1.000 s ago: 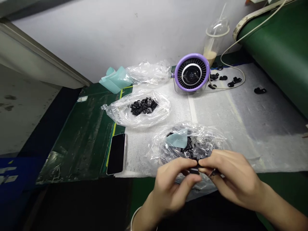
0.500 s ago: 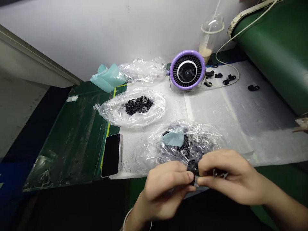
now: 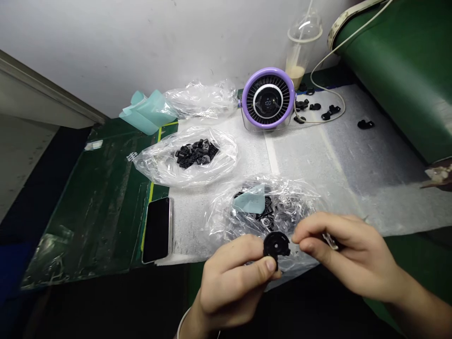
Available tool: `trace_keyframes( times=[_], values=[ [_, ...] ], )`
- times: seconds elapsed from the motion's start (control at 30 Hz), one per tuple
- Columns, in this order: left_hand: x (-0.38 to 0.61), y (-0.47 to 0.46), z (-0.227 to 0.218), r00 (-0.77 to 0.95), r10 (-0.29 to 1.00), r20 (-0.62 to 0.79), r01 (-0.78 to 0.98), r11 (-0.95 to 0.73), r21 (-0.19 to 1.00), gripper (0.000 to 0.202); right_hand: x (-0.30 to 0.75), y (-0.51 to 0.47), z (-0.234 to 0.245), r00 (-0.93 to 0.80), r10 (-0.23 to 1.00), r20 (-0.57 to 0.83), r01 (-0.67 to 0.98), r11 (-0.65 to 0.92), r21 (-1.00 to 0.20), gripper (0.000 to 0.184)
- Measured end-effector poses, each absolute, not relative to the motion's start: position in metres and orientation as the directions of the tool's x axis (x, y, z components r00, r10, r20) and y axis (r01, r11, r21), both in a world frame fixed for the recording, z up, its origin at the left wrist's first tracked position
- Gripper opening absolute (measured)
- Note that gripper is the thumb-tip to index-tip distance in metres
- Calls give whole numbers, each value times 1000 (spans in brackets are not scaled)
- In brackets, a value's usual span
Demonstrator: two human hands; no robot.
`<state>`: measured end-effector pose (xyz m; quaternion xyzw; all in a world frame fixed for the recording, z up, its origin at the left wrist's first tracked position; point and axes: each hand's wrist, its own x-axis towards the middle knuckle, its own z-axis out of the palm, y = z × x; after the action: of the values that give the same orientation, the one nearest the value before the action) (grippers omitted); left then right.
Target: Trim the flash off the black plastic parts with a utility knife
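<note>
Green mat [image 3: 100, 207] takes up the left end of the bench, with a phone [image 3: 157, 230] lying on it and the white foam sheet [image 3: 310, 155], screen dark. Further back are some pale teal film pieces [image 3: 146, 113] and a crumpled clear bag [image 3: 201, 100]. Next along, a second clear bag [image 3: 158, 165] holds a small heap of black plastic parts [image 3: 196, 153].

Right at the front, a third clear bag [image 3: 298, 200] is stuffed with more black parts and a teal film scrap [image 3: 250, 200], and both hands work just above it. My read: the left hand [image 3: 233, 282] is closed up, thumb and fingers pinching a black plastic disc [image 3: 276, 246], which sits between the hands but nearer the left. It's round, so no real long axis, just a tab poking out low down.

The right hand [image 3: 348, 256] is half closed, fingertips just beside the disc, though I can't tell if they touch. It seems to pinch a thin pale sliver [image 3: 330, 241], mostly hidden.

Behind that are a purple-rimmed desk fan [image 3: 267, 98], a plastic cup [image 3: 300, 52] with a straw, loose black clips [image 3: 316, 108], and a green belt roll [image 3: 395, 61].
</note>
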<state>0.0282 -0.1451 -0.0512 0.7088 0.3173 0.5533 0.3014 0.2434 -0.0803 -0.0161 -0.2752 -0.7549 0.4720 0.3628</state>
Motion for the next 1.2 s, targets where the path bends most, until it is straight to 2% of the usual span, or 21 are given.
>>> trace_keyframes(
  times=[0.1, 0.27, 0.47, 0.57, 0.7, 0.87, 1.2],
  values=[
    [29, -143, -49, 196, 768, 609, 147, -637, 756, 39, 244, -85, -17, -591, 708, 387, 90, 534, -841, 20],
    [31, -148, -45, 170, 804, 570, 198, -595, 779, 39, 252, -82, -17, -659, 652, 375, 224, 645, -730, 23],
    [23, -153, -49, 141, 858, 493, 197, -513, 836, 63, 264, -72, -3, -784, 508, 356, 239, 777, -582, 30],
    [24, -151, -50, 142, 862, 487, 121, -503, 856, 67, 266, -73, 2, -804, 469, 367, 243, 821, -518, 23],
    [27, -149, -50, 154, 853, 499, 108, -517, 849, 67, 263, -73, 1, -793, 462, 397, 289, 859, -423, 13],
    [26, -150, -50, 158, 844, 513, 105, -531, 841, 64, 257, -68, 3, -819, 311, 483, 218, 946, -240, 17],
    [30, -146, -49, 125, 848, 514, 68, -525, 849, 48, 258, -69, 4, -828, 301, 474, 192, 945, -265, 17]
  ],
)
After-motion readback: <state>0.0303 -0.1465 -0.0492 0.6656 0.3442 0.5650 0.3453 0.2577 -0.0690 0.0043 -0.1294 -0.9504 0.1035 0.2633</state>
